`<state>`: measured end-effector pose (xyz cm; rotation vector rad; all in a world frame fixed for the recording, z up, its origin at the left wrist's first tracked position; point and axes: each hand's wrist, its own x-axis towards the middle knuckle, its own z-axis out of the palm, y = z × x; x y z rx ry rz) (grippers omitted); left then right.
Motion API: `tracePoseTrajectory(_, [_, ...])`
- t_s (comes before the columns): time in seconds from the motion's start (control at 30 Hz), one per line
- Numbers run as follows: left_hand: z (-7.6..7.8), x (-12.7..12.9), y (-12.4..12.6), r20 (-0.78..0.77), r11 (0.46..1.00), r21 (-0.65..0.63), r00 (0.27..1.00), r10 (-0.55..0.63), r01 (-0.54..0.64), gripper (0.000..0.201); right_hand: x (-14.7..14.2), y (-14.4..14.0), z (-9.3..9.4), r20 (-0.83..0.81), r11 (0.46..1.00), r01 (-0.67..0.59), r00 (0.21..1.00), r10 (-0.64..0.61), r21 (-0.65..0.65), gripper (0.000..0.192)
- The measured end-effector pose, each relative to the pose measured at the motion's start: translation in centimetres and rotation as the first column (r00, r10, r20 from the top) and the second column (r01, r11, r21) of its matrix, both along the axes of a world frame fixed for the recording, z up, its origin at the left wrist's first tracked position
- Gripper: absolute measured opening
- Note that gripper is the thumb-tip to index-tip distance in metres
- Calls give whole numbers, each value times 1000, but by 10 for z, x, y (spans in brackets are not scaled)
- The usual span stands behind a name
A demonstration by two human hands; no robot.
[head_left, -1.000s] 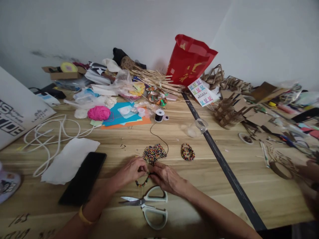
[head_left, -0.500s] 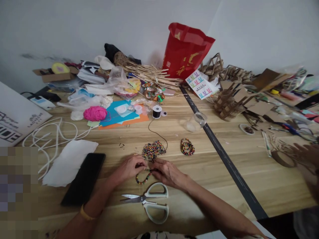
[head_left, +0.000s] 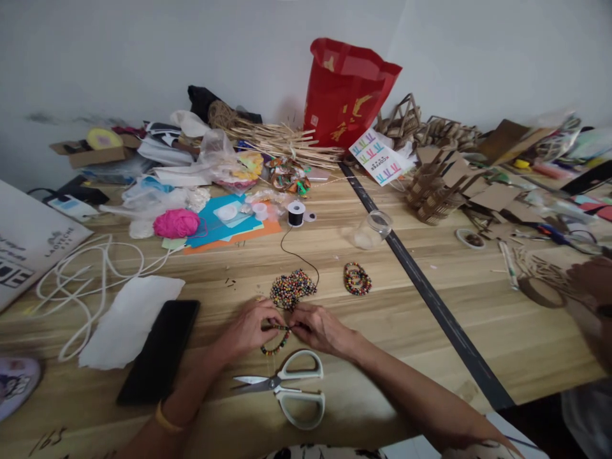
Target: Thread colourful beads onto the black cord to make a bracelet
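Observation:
Between my two hands is a small loop of colourful beads, a beaded bracelet (head_left: 276,348). My left hand (head_left: 253,324) pinches its left side with thumb and forefinger. The fingers of my right hand (head_left: 319,326) are pressed together at the loop's right end, where the cord seems to be; the exact grip is too small to see. Just beyond my fingertips lies a heap of loose beads (head_left: 292,288). Black cord (head_left: 306,257) runs past it from a spool (head_left: 296,214). Finished-looking bead bracelets (head_left: 357,278) are stacked at right. Open scissors (head_left: 280,384) lie nearest me.
A black phone (head_left: 160,352) rests on white paper (head_left: 129,319) at left, near white cable (head_left: 102,287). A clear plastic cup (head_left: 373,229) lies behind the bracelets. Woven baskets (head_left: 433,194) and a red bag (head_left: 349,95) stand farther back. Another person's hand (head_left: 590,280) is at far right.
The view has shifted slightly, sliding the background a little leftward. My hands stay at the bracelet with small finger movements. The other person's hand has moved at the right edge.

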<state>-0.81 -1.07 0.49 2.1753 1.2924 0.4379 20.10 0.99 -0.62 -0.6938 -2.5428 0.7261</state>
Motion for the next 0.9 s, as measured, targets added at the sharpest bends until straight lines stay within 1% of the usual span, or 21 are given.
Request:
tracePoseTrajectory(0.1, [0,4,-2,-59,999,43,998,5,-3,8,0,0,2,12,1000,-5,1000,5,-2,12])
tracePoseTrajectory(0.23, [0,7,-3,-73,998,56,997,12,-7,8,0,-2,1,39,1000,8,999,-8,5,10])
tracePoseTrajectory(0.4, [1,7,-3,-80,998,63,997,13,-8,8,-1,-5,0,114,998,24,993,-31,65,9])
tracePoseTrajectory(0.7, [4,11,-3,-108,997,70,993,49,-42,10,-4,-10,12,243,990,25,968,-58,137,8])
tracePoseTrajectory(0.9, [3,13,-3,-116,994,96,991,60,-49,8,-5,-12,13,280,978,74,951,-129,197,10])
